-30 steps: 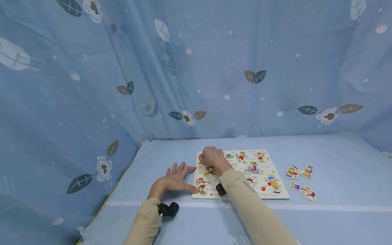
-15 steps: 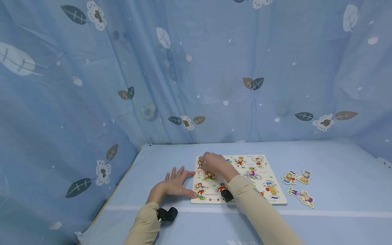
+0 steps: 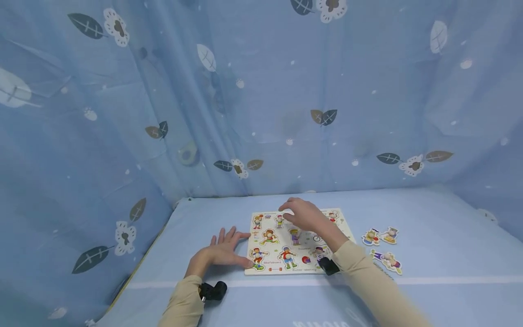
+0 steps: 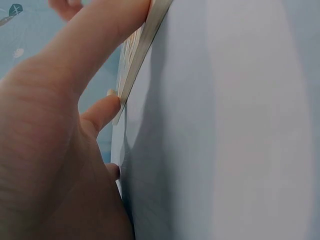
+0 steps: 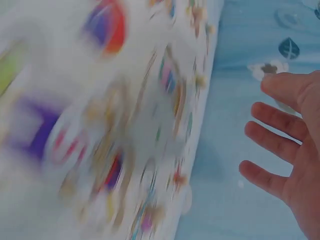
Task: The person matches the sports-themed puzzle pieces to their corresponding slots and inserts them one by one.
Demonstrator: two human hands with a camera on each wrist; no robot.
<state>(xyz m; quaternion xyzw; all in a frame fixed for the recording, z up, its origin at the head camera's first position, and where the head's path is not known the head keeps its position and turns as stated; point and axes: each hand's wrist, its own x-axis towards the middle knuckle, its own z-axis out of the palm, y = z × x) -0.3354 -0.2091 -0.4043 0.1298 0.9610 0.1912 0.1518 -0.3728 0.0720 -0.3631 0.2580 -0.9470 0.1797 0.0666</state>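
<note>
A blue leaf-print curtain (image 3: 261, 91) fills the upper two thirds of the head view, and below it a blue worktop (image 3: 429, 272) spans the lower third. On it, just left of centre in the lower part of the frame, lies the puzzle board (image 3: 273, 269), a pale tray printed with small cartoon figures.

We judge the step in hand to be fitting pieces into the board. Our left hand (image 3: 222, 252) lies flat on the worktop at the board's left edge; the left wrist view shows its fingers (image 4: 107, 110) straight and pressed against the rim, so its grip is released and it only steadies the tray. Our right hand (image 3: 304, 215) hovers over the upper middle of the board. In the head view we cannot tell whether it pinches anything, but the right wrist view, though blurred over the board (image 5: 125, 125), shows its fingers (image 5: 272, 150) spread and relaxed, so we read that grip as released too.

Three loose pieces (image 3: 380, 247) lie on the worktop to the right of the board, near it but not touching.

By our judgement, the next move calls for the right hand to travel right to one of those pieces, pinch it, and carry it to its matching recess while the left hand braces the board.
</note>
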